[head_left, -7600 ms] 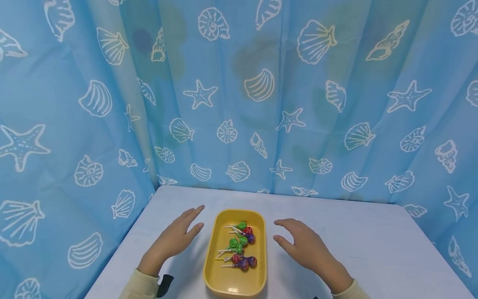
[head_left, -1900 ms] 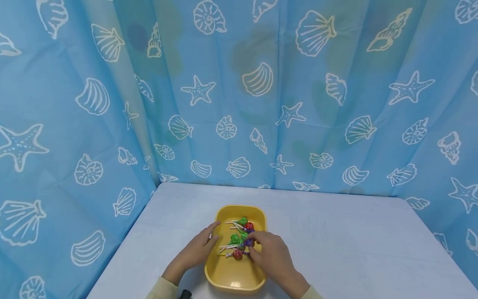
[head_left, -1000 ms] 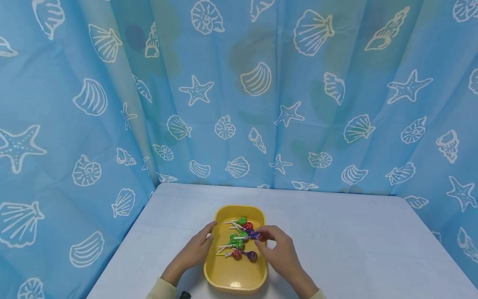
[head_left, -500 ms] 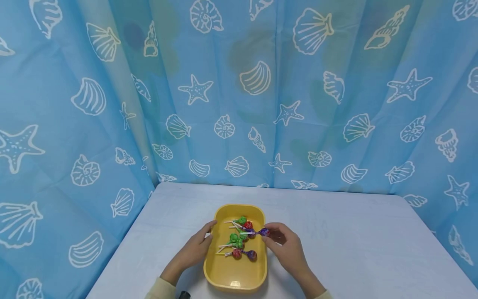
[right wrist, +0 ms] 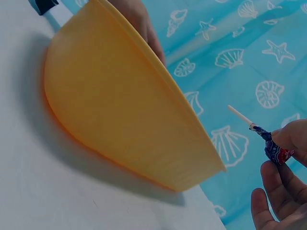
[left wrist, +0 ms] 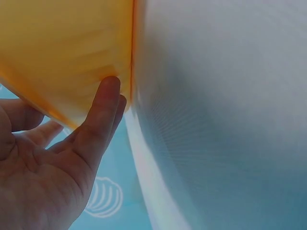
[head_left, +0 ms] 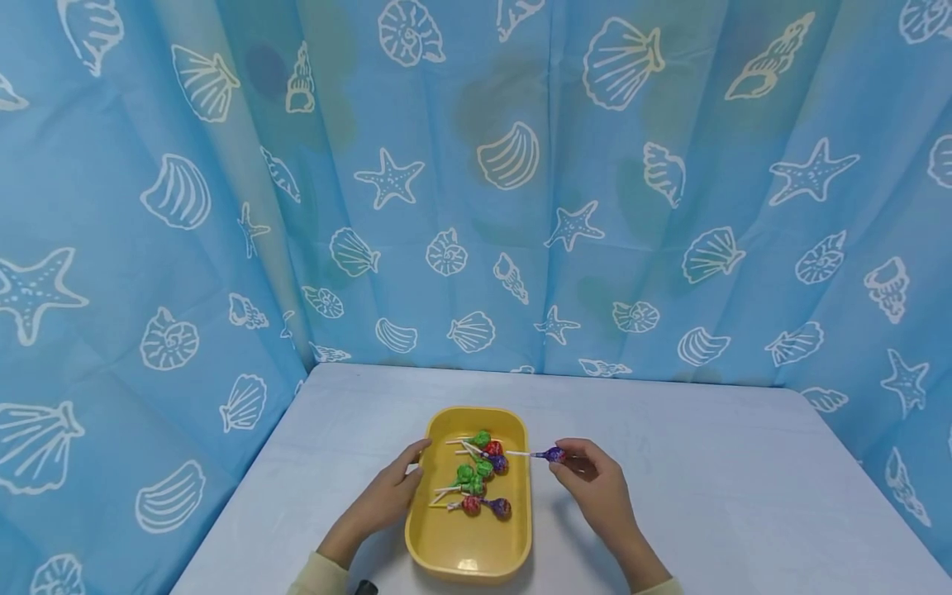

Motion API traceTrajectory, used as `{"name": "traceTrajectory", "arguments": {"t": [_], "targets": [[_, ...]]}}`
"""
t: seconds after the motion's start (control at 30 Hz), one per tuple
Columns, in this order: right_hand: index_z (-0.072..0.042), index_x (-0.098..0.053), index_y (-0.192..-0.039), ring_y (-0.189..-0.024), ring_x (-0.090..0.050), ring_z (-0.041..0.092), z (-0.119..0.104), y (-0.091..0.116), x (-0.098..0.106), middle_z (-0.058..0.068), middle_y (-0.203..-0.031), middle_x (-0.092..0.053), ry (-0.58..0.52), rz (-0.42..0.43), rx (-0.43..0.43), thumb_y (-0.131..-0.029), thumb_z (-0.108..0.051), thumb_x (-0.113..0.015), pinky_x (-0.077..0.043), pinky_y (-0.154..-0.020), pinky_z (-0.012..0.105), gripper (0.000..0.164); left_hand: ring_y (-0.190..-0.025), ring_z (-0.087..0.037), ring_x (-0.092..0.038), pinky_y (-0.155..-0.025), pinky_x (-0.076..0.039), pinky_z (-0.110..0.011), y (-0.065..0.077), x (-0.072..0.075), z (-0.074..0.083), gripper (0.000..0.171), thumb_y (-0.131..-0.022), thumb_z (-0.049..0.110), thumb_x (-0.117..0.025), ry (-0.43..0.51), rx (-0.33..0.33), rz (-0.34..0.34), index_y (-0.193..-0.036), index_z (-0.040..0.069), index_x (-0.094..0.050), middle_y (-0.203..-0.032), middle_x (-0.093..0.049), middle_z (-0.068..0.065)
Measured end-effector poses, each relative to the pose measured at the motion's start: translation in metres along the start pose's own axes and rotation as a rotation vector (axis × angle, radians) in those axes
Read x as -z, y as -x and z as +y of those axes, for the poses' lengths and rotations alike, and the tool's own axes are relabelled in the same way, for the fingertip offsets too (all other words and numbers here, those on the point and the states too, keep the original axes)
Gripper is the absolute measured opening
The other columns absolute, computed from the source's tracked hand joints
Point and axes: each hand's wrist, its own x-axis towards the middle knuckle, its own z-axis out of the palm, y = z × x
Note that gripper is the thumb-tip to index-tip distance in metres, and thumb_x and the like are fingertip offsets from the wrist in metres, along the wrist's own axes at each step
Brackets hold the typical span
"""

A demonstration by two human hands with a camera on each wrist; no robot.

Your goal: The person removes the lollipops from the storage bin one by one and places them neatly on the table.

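My right hand pinches a lollipop by its purple-wrapped head, just above and to the right of the yellow tray. Its white stick points left over the tray's right rim. In the right wrist view, blue and red show on the lollipop's wrapper between thumb and fingers. Other lollipops lie in the tray: green ones, red ones and purple ones. Against the tray's left side, my left hand rests with fairly straight fingers touching the outer wall.
A white-covered table lies under the tray. Behind it and to the left hangs a blue curtain with white shell and starfish prints. A small black object shows by the left wrist.
From among the other lollipops, my right hand has taken the purple one and drawn it right, past the tray's rim. The left hand came to the tray's side earlier and stays there.
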Motion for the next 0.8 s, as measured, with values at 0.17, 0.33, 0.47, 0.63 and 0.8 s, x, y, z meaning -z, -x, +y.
{"name": "traceTrajectory", "arguments": {"t": [0.17,0.33,0.47,0.63,0.8], "targets": [[-0.006,-0.069,-0.118,-0.102,-0.065,0.021,0.009,-0.003,0.009,0.007,-0.111,-0.069,-0.002,0.013,-0.011,-0.090,-0.005,-0.076,-0.055,-0.087,0.019,0.029,-0.135,-0.044,-0.046,-0.108,-0.041,-0.062,0.001,0.001,-0.001,0.048,-0.109,0.016,-0.042,-0.001,-0.011,-0.005,-0.156,0.009,-0.038,-0.147,-0.047,-0.026],[-0.003,-0.067,-0.120,-0.103,-0.065,0.019,0.017,-0.007,0.016,0.010,-0.115,-0.068,-0.024,0.015,-0.056,-0.091,-0.005,-0.075,-0.054,-0.085,0.016,0.031,-0.135,-0.045,-0.046,-0.109,-0.039,-0.063,0.002,0.001,0.001,0.047,-0.109,0.015,-0.042,0.004,-0.030,-0.006,-0.156,0.009,-0.038,-0.147,-0.047,-0.027],[-0.001,-0.065,-0.124,-0.102,-0.065,0.018,0.025,-0.010,0.021,0.012,-0.116,-0.067,-0.045,0.004,-0.114,-0.092,-0.006,-0.074,-0.055,-0.083,0.017,0.034,-0.135,-0.045,-0.046,-0.109,-0.039,-0.063,0.003,0.002,0.002,0.047,-0.109,0.015,-0.042,0.003,-0.030,-0.001,-0.155,0.009,-0.038,-0.147,-0.047,-0.027],[0.001,-0.064,-0.125,-0.101,-0.066,0.019,0.034,-0.015,0.026,0.013,-0.115,-0.067,-0.035,-0.026,-0.179,-0.092,-0.006,-0.074,-0.056,-0.081,0.020,0.035,-0.135,-0.045,-0.046,-0.109,-0.039,-0.063,0.003,0.002,0.002,0.047,-0.108,0.013,-0.042,0.004,-0.029,-0.003,-0.155,0.008,-0.038,-0.147,-0.047,-0.028],[0.001,-0.065,-0.124,-0.099,-0.068,0.023,0.042,-0.019,0.030,0.015,-0.115,-0.067,0.011,-0.028,-0.205,-0.092,-0.005,-0.072,-0.057,-0.080,0.022,0.034,-0.136,-0.045,-0.045,-0.110,-0.038,-0.063,0.003,0.001,0.003,0.048,-0.108,0.014,-0.042,0.004,-0.019,-0.006,-0.155,0.008,-0.038,-0.147,-0.047,-0.027]]}}
